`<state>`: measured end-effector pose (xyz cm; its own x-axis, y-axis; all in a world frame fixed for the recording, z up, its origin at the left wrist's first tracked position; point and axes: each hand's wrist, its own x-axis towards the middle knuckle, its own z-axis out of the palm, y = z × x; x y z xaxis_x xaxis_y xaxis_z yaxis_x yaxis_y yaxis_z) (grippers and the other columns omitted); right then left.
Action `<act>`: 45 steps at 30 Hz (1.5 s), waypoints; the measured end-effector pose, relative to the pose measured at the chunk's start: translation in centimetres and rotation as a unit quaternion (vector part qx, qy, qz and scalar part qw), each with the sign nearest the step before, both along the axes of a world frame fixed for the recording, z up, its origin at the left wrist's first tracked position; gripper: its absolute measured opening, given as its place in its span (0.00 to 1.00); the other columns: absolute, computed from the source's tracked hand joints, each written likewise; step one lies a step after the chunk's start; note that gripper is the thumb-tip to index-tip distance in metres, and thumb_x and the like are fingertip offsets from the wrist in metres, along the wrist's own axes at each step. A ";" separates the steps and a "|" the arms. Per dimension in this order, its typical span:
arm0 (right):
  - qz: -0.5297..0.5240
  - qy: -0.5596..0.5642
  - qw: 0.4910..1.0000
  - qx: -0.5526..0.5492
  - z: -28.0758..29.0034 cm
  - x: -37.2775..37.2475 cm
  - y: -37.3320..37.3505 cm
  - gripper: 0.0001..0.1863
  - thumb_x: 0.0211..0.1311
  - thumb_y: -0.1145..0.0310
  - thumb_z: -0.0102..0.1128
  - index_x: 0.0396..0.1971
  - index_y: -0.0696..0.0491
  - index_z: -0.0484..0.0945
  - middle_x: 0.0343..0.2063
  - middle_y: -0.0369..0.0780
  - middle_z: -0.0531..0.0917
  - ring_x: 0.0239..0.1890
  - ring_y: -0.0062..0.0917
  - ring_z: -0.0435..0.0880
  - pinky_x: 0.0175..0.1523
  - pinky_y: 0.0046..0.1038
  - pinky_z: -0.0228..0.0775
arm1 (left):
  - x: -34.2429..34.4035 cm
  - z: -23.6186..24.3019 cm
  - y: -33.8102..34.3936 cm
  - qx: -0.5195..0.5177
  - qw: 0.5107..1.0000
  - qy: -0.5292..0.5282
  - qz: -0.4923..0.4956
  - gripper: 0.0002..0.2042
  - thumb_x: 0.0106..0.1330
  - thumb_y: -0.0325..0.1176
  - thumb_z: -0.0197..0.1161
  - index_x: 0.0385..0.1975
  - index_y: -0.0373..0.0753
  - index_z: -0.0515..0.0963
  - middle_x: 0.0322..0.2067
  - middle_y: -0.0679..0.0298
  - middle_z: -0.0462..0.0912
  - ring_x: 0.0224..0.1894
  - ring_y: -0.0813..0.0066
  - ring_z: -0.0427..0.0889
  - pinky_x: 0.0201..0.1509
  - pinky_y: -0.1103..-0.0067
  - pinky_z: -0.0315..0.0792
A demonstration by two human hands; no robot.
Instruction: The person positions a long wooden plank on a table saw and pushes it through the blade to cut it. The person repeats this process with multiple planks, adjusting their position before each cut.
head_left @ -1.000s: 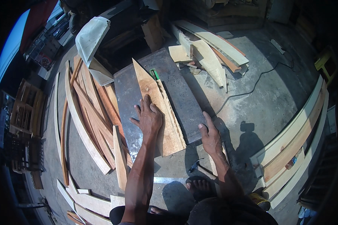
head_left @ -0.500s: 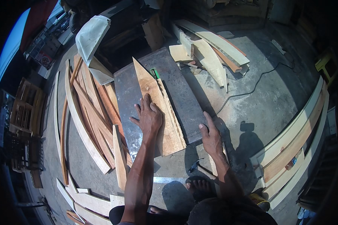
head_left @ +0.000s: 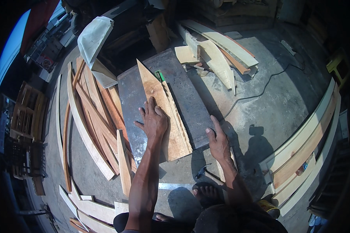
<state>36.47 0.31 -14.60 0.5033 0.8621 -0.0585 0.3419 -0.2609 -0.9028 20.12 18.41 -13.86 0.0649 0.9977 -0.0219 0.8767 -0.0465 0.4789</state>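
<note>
A tapered wooden board [head_left: 175,136] with a rough long edge lies on a dark metal work table [head_left: 130,93]. My left hand [head_left: 153,120] rests on the board with fingers spread, some reaching past its left edge. My right hand [head_left: 218,140] is at the table's lower right edge, index finger extended and thumb apart; whatever its curled fingers touch is hidden. Beside the board's upper part is a green object [head_left: 160,75], partly covered. A hammer [head_left: 214,178] is below the table by my right forearm, near a long flat metal strip [head_left: 171,186].
Long curved planks [head_left: 85,136] crowd the left. A whitish angular piece [head_left: 93,42] stands at upper left. Cut boards [head_left: 214,62] lie behind the table at right, more planks [head_left: 299,155] at far right. A black cable [head_left: 252,98] crosses the floor. A pallet [head_left: 27,112] stands far left.
</note>
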 end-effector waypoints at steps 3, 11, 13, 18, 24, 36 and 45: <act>-0.001 0.000 1.000 0.000 -0.1 0.0 0.0 0.30 0.79 0.61 0.50 0.74 0.56 0.60 0.69 0.55 0.71 0.70 0.51 0.71 0.72 0.44 0.65 | 0.0 0.0 0.0 0.000 1.000 -0.004 0.000 0.27 0.80 0.45 0.40 0.77 0.54 0.58 0.78 0.54 0.56 0.81 0.44 0.46 0.75 0.33 0.26; -0.003 0.006 1.000 -0.007 -0.2 0.1 0.0 0.30 0.79 0.59 0.50 0.74 0.55 0.60 0.69 0.55 0.71 0.70 0.52 0.72 0.72 0.45 0.65 | -0.1 -0.3 0.2 0.009 1.000 -0.006 -0.001 0.27 0.80 0.45 0.41 0.77 0.53 0.58 0.78 0.55 0.57 0.81 0.43 0.47 0.75 0.33 0.26; 0.000 0.005 1.000 0.004 -0.1 0.0 0.0 0.31 0.79 0.58 0.50 0.74 0.57 0.60 0.68 0.56 0.71 0.70 0.52 0.72 0.72 0.45 0.65 | -0.1 -0.3 0.3 0.009 1.000 -0.005 0.000 0.27 0.80 0.45 0.41 0.77 0.54 0.58 0.78 0.55 0.57 0.81 0.43 0.47 0.75 0.33 0.26; -0.024 0.013 0.999 -0.046 -0.2 -0.1 0.0 0.33 0.79 0.56 0.50 0.74 0.61 0.59 0.65 0.62 0.72 0.68 0.55 0.73 0.71 0.46 0.66 | -0.1 -0.3 0.3 0.011 1.000 -0.006 0.001 0.27 0.79 0.45 0.41 0.77 0.54 0.59 0.78 0.55 0.57 0.81 0.44 0.47 0.75 0.33 0.26; -0.010 -0.003 0.999 -0.039 -0.6 0.2 0.1 0.34 0.79 0.55 0.51 0.73 0.61 0.59 0.62 0.63 0.75 0.65 0.56 0.76 0.68 0.47 0.68 | -0.1 -0.3 0.5 0.011 1.000 -0.008 0.002 0.27 0.79 0.45 0.41 0.77 0.54 0.59 0.78 0.54 0.57 0.81 0.43 0.47 0.75 0.33 0.26; -0.012 -0.006 0.999 -0.030 -0.6 0.2 0.0 0.33 0.79 0.54 0.51 0.73 0.61 0.61 0.61 0.63 0.76 0.64 0.57 0.77 0.67 0.46 0.69 | -0.1 -0.4 0.5 0.011 1.000 -0.005 0.002 0.26 0.80 0.45 0.40 0.77 0.55 0.59 0.78 0.54 0.57 0.81 0.43 0.47 0.75 0.34 0.26; -0.006 -0.005 0.999 -0.032 -0.6 0.3 0.0 0.33 0.79 0.54 0.51 0.73 0.61 0.61 0.61 0.62 0.76 0.63 0.56 0.78 0.66 0.47 0.70 | -0.1 -0.3 0.6 0.012 1.000 -0.012 0.003 0.26 0.80 0.45 0.41 0.77 0.55 0.59 0.78 0.55 0.57 0.81 0.44 0.47 0.75 0.34 0.26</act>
